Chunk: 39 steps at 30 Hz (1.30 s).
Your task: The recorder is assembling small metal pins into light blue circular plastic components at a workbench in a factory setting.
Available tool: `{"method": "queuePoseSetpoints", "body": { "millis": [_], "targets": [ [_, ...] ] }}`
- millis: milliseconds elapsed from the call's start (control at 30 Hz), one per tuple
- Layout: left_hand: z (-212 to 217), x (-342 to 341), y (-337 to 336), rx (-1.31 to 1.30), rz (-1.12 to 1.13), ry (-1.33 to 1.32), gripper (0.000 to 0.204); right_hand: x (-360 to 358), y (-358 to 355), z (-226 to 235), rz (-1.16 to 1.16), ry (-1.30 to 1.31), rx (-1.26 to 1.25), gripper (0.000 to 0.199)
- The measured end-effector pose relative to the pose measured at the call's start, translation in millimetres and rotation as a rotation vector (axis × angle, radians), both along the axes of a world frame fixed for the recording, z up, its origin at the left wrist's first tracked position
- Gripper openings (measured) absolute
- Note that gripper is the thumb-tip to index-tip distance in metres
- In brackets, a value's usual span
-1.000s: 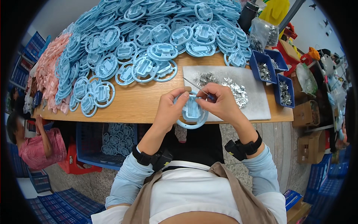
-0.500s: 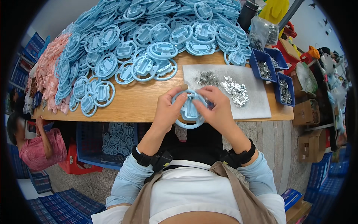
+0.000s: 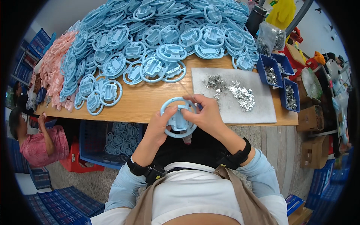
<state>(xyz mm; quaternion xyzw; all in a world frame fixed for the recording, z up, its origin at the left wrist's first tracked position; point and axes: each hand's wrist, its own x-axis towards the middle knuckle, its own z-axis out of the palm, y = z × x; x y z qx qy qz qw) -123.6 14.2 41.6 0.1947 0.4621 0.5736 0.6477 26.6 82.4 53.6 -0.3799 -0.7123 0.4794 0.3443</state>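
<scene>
Over the table's near edge I hold a light-blue plastic ring-shaped part (image 3: 179,123), with a boxy recessed centre facing up. My left hand (image 3: 156,125) is closed round its left rim, thumb on top. On the right side, my right hand (image 3: 207,115) is closed with its thumb pressed at the part's centre and its fingers at the upper rim. Whether a small metal piece is under that thumb is hidden. Small shiny metal pieces (image 3: 242,95) lie on a white foam sheet (image 3: 258,117) beyond my right hand, next to a darker heap of metal pieces (image 3: 216,83).
A large pile of like blue parts (image 3: 153,35) covers the back of the wooden table (image 3: 131,108). Pink parts (image 3: 56,75) lie at the far left. Blue bins (image 3: 288,95) of metal pieces stand right. A blue crate (image 3: 92,148) sits below; another person (image 3: 45,144) sits left.
Both hands and the blue part have moved left and slightly nearer to me. The right thumb now presses at the part's centre. The whole view has shifted a little.
</scene>
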Motion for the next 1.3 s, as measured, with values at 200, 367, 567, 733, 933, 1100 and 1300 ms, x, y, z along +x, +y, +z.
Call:
{"method": "queuePoseSetpoints", "body": {
  "millis": [200, 367, 567, 733, 933, 1100, 1300],
  "targets": [
    [-10, -41, -37, 0.030, 0.170, 0.214, 0.027, -24, -10, 8, 0.288, 0.045, -0.026, 0.038],
    [-17, -145, -106, -0.095, 0.329, 0.863, 0.028, 4, 10, -3, 0.081, -0.001, -0.011, 0.030],
    [-8, -207, -68, 0.101, 0.694, 1.346, 0.033, 70, 52, -9, -0.160, 0.124, -0.108, 0.021],
    [20, -156, 53, 0.378, 0.389, 1.694, 0.037, 91, 49, -16, -0.204, 0.040, -0.054, 0.023],
    [-5, -143, 138, 0.057, -0.097, 1.767, 0.069, 81, 46, -16, -0.163, -0.111, 0.184, 0.015],
    [11, -127, 146, -0.001, -0.104, 1.529, 0.061, 60, 57, -22, -0.096, -0.346, 0.410, 0.011],
    [8, -142, 118, 0.209, 0.239, 0.914, 0.040, 53, 37, -15, 0.161, -0.477, 0.469, 0.011]
  ]
}}
